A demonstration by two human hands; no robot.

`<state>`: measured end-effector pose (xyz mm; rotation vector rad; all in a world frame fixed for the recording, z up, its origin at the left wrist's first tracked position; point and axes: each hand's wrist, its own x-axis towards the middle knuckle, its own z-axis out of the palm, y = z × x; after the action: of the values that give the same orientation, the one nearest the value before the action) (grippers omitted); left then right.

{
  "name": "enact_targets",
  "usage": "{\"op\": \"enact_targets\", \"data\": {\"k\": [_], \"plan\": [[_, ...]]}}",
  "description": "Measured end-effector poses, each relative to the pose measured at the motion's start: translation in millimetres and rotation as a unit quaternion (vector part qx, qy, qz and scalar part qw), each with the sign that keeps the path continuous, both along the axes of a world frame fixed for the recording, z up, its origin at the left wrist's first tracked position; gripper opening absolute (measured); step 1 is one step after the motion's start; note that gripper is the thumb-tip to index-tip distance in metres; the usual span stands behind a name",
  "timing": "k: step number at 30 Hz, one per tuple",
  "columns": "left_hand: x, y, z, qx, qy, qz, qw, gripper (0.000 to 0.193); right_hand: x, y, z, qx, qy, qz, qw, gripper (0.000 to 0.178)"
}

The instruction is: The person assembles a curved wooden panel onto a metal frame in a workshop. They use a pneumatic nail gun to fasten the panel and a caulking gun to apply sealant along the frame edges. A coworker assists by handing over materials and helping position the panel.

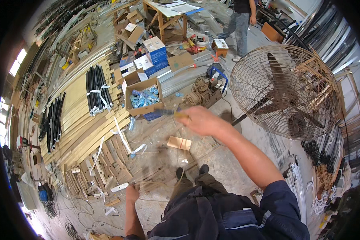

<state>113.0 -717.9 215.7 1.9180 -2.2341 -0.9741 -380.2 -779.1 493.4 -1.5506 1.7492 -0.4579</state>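
Out in front of me, my right hand point(202, 121) is closed round a tool with a yellow handle point(181, 115). The tool's dark front part is smeared by motion, so its kind does not show. It points left, in line with an open cardboard box point(143, 110) full of blue-and-white wrapped packets point(146, 98). Low on the left, my left hand point(132, 192) is beside a pale strip with dark holes point(119, 187) and a pile of wooden pieces point(104, 164). Its fingers are small and partly hidden; whether they grip anything is unclear. A short wooden board point(179, 143) lies on the floor before my feet.
A large caged fan point(286, 92) stands at the right, near a rusty motorised machine point(204, 91). Blue-and-white boxes point(155, 50) are stacked behind the open box. Bundled black bars point(96, 88) rest on long planks point(70, 120). Another person point(241, 30) stands at the back.
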Motion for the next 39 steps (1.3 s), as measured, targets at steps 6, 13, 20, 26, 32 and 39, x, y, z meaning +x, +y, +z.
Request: {"op": "enact_targets", "data": {"k": [6, 13, 20, 26, 32, 39], "plan": [[-38.8, -98.3, 96.9, 0.041, 0.166, 0.136, 0.976, 0.057, -81.1, -44.6, 110.0, -0.211, -0.167, -0.067, 0.961, 0.044], [-130.2, -150.5, 208.2, -0.038, 0.178, 0.139, 0.973, 0.057, -175.6, -51.5, 222.1, -0.379, -0.169, -0.138, 0.899, 0.044], [-182.6, -203.3, 177.2, -0.035, 0.159, 0.099, 0.982, 0.058, -193.5, -112.9, 279.0, -0.217, 0.253, -0.292, 0.897, 0.036], [-205.2, -262.2, 147.2, -0.080, 0.171, 0.038, 0.981, 0.043, -200.1, -194.5, 237.7, -0.345, 0.090, -0.218, 0.908, 0.025], [-217.4, -314.8, 125.3, -0.055, 0.175, -0.050, 0.982, 0.024, -255.5, -306.0, 165.1, -0.310, -0.034, -0.265, 0.912, 0.030], [-212.0, -314.4, 119.4, -0.007, 0.136, -0.149, 0.979, 0.027, -299.6, -361.3, 60.0, -0.163, 0.024, -0.394, 0.904, 0.025]]}}
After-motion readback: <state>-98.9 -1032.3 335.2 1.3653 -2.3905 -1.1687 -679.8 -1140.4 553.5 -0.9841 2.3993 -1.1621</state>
